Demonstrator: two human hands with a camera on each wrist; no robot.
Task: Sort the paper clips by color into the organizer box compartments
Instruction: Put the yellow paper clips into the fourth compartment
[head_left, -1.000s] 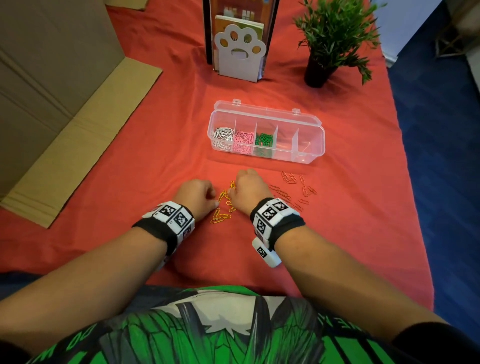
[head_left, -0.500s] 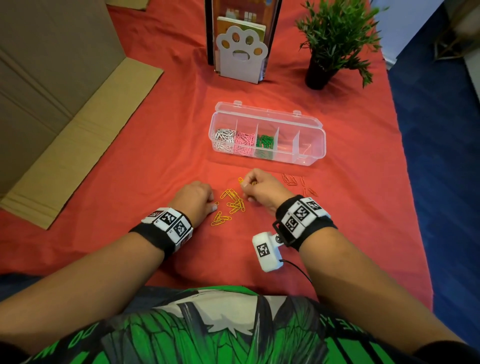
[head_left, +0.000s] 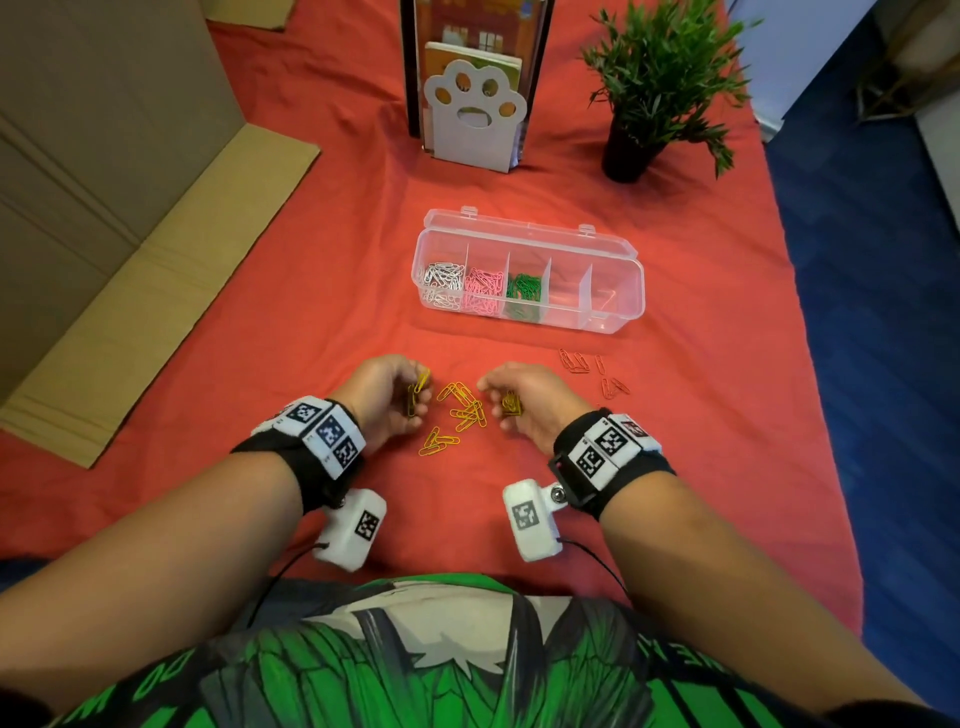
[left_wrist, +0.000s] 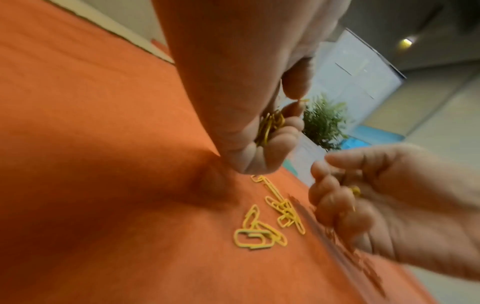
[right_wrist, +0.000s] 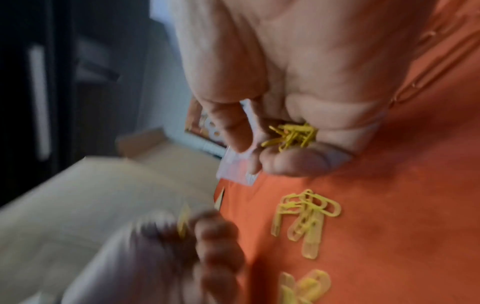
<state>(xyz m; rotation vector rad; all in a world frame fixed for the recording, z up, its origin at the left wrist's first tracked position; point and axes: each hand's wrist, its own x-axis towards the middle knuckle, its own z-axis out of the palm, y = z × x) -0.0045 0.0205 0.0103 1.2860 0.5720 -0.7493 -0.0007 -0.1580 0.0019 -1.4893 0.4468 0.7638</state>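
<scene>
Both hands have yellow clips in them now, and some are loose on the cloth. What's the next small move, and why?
Probably carry both handfuls to the organizer box: the left hand and right hand each hold yellow clips, and the fourth compartment beside the green clips looks empty.

Red cloth (head_left: 311, 322) covering the desk, potted green plant (head_left: 652, 88) standing at its far right, white paw-shaped holder (head_left: 470, 122) standing left of the plant, flattened cardboard (head_left: 104, 234) lying further left, blue floor (head_left: 872, 312) showing right of the plant.
</scene>
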